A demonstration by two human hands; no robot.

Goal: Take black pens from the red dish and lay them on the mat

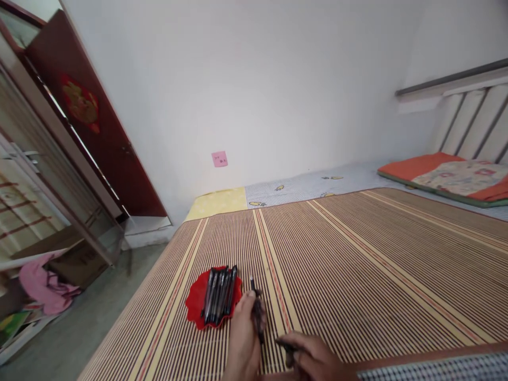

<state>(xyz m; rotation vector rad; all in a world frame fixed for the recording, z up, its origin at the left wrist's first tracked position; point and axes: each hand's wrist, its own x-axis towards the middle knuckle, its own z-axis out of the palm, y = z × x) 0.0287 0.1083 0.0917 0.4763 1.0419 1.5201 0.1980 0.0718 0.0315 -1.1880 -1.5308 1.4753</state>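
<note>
Looking like a home bedroom, showing a striped mat over a patterned bedsheet around six o'clock, displaying orange floral bedding at three, revealing a dark red door at ten

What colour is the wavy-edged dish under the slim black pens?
The wavy-edged dish is plain red; it shows best in the head view.

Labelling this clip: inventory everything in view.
Mat: one, striped tan, across centre
Bedding: some, yellow and blue, under mat
Dish: one, red, on mat
Pens: several, black, in dish
Held pen: one, dark, beside dish
Small piece: one, black, lower centre
Pillow: one, orange, right
Wall: one, white, behind
Wall plate: one, pink, above bedding
Door: one, dark red, left
Ornament: one, red, on door
Cloth: one, pink, lower left
Rail: one, grey, upper right
Left hand: one, around held pen
Right hand: one, pinching small piece
</note>
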